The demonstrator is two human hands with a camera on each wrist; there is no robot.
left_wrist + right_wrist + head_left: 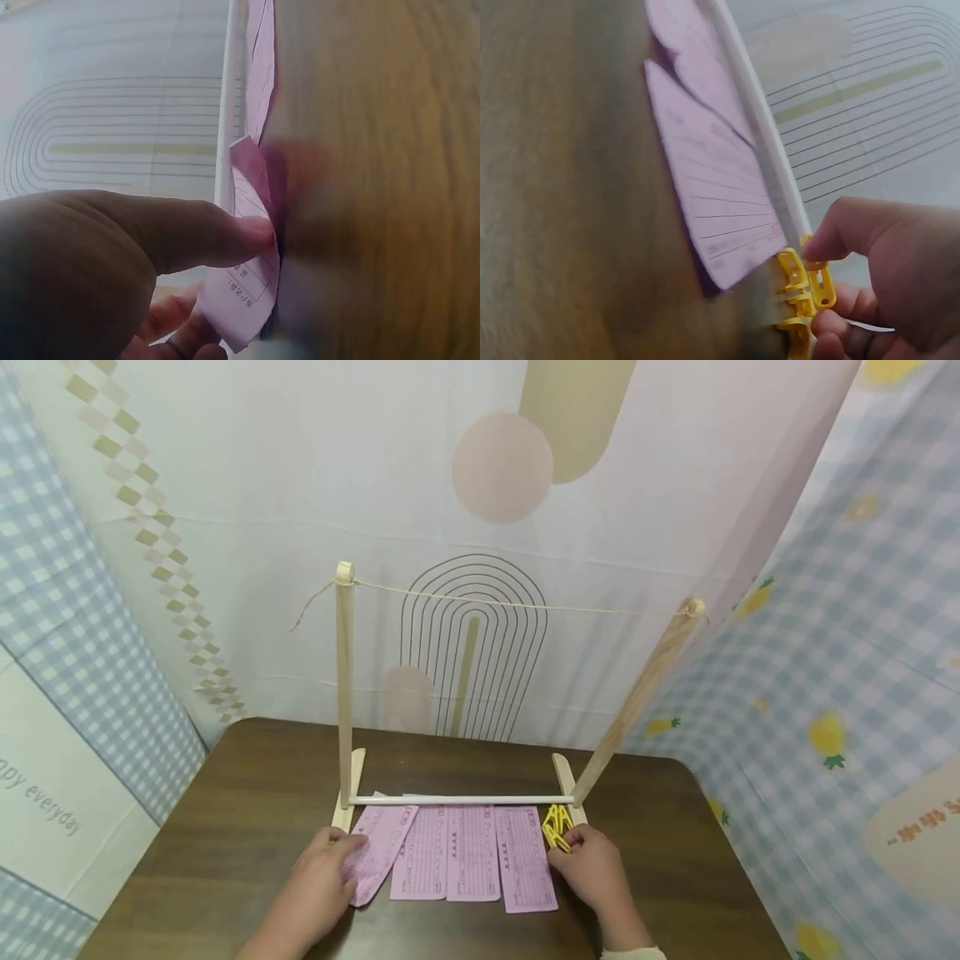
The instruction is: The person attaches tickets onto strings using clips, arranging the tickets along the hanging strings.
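Several pink paper slips lie side by side on the brown table, in front of a wooden stand with a string stretched between its two posts. My left hand pinches the leftmost pink slip, thumb on top and fingers beneath its lifted corner. My right hand is at a small pile of yellow clips, thumb and fingers closing on one yellow clip beside the rightmost slip.
A white rod joins the stand's feet just behind the slips. Patterned cloth backdrops wall the table on three sides. The table's rounded corners lie close to the stand.
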